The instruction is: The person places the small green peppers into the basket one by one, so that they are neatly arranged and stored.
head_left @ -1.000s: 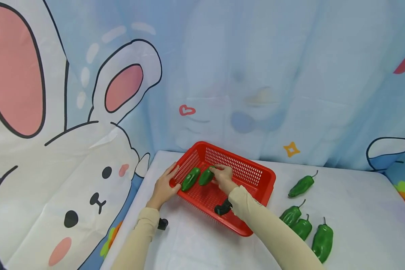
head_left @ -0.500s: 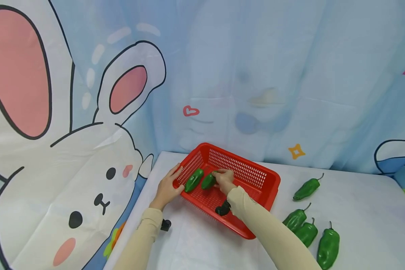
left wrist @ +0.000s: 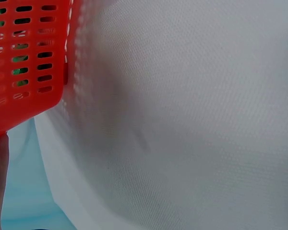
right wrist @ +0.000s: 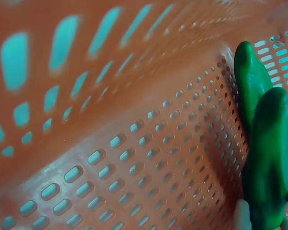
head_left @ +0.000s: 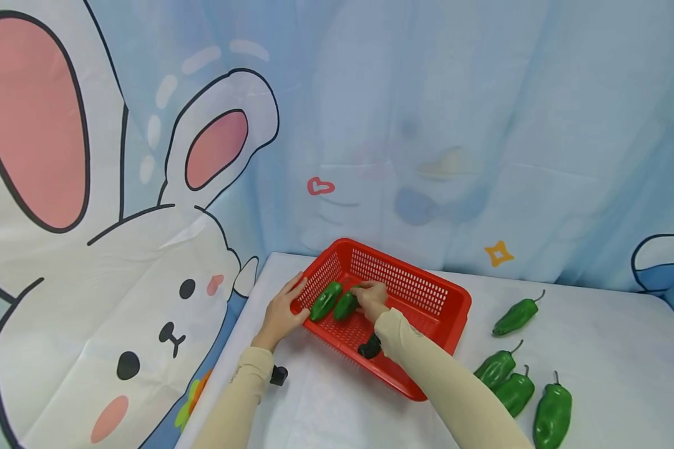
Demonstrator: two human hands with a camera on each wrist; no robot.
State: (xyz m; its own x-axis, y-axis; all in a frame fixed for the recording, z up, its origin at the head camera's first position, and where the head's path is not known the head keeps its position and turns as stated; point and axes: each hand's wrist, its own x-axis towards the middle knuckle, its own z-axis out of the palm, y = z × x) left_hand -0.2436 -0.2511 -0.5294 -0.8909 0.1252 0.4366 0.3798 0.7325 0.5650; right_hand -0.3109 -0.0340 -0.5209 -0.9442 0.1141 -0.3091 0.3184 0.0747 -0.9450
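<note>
A red perforated plastic basket (head_left: 459,305) sits slanted at the back left of the white table. My left hand (head_left: 281,312) grips its left corner, thumb and fingers spread along the rim. Inside the basket, my right hand (head_left: 373,299) pinches a green pepper (head_left: 345,304) at one end. In the right wrist view, fingertips (right wrist: 241,215) show on both sides of that held pepper. A second green pepper (head_left: 326,300) lies beside it, along the basket's left wall; the two overlap in the right wrist view.
Several more green peppers lie on the table to the right: one near the back (head_left: 515,317), one at the front (head_left: 553,415), and two side by side (head_left: 495,369), partly behind the right sleeve (head_left: 455,386). A blue printed curtain (head_left: 427,125) hangs behind the table.
The held pepper has shifted slightly left and toward me, closer to the other pepper in the basket. The left hand stays at the corner. The whole head view has shifted a little.
</note>
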